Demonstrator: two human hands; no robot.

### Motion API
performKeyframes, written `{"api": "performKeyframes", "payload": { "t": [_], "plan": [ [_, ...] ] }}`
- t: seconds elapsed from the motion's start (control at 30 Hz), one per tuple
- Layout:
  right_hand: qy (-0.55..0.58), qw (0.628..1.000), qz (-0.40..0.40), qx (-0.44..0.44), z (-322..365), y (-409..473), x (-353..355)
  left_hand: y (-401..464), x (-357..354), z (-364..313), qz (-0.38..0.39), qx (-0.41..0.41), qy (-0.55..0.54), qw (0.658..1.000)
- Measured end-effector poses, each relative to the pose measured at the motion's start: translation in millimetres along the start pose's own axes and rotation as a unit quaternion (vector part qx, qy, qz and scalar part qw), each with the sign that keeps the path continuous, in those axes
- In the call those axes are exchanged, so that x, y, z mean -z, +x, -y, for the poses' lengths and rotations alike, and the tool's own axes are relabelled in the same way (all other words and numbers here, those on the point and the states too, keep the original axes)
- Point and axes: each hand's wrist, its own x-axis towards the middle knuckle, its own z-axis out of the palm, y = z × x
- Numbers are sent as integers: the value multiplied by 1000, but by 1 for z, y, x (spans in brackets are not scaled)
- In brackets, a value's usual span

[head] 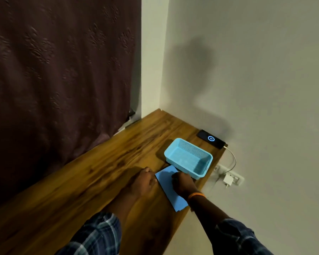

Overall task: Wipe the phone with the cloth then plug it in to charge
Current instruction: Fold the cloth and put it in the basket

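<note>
The black phone [210, 139] lies flat on the wooden table [103, 162] by the right wall, its screen lit with a round blue charging symbol. A white cable [233, 159] runs from its near end down to a white charger [228, 180] in the wall socket. A folded blue cloth [166, 183] lies near the table's right edge. My right hand [182, 184] rests on top of the cloth with fingers curled. My left hand [144, 181] lies on the table, its fingertips touching the cloth's left edge.
An empty light-blue plastic basket [189, 159] stands between the cloth and the phone. A white socket strip [232, 174] is mounted on the right wall below table height. A dark curtain [59, 70] hangs behind the table on the left.
</note>
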Motion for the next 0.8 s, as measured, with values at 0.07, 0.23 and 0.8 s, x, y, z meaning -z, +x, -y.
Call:
{"api": "performKeyframes", "payload": {
  "t": [0.07, 0.23, 0.8],
  "plan": [
    [-12, 1000, 1, -17, -8, -1, -6, 5, -13, -1, 14, 1, -2, 1000],
    [-50, 997, -49, -43, -20, -1, -6, 18, -33, -12, 22, 16, -20, 999],
    [83, 995, -40, -49, -22, -2, 12, 40, -18, -19, 31, 18, -65, 997]
  ]
}}
